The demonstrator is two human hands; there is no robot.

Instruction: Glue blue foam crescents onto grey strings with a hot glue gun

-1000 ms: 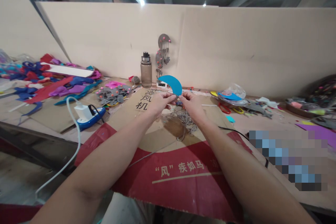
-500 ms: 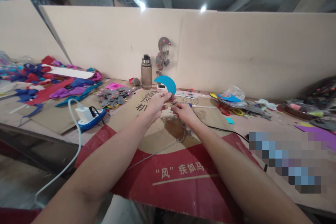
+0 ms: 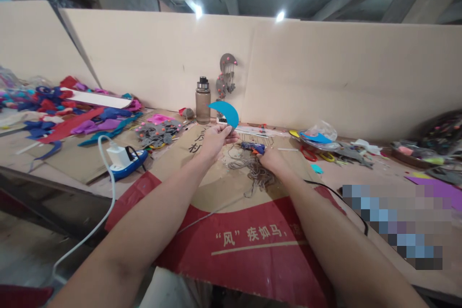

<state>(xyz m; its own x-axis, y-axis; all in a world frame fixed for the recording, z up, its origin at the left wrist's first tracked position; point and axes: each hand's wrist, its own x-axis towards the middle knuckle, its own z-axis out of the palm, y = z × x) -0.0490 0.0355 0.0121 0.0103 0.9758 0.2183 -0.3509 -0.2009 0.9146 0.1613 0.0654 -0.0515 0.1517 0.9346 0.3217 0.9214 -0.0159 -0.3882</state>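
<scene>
My left hand (image 3: 217, 140) pinches the lower end of a blue felt crescent (image 3: 228, 111), held up over the cardboard sheet (image 3: 202, 187). To its right, my right hand (image 3: 270, 158) is closed around the handle of a blue glue gun (image 3: 253, 147) with an orange trigger. The gun's nozzle points left toward my left hand and is apart from the felt. Below the gun lies a loose tangle of grey cord (image 3: 252, 171), with one strand running down to the left across the cardboard.
A water bottle (image 3: 202, 101) stands behind, beside a grey moon hanging (image 3: 228, 63) on the board. A blue power strip (image 3: 130, 163) and grey felt pieces (image 3: 159, 132) lie left. On the right are scissors (image 3: 327, 156) and a tray of felt (image 3: 317, 139). The gun's black cable (image 3: 337, 187) trails right.
My right hand has moved away from the left hand and taken hold of the glue gun, its nozzle now pointing left. The crescent stays in my left hand, slightly turned.
</scene>
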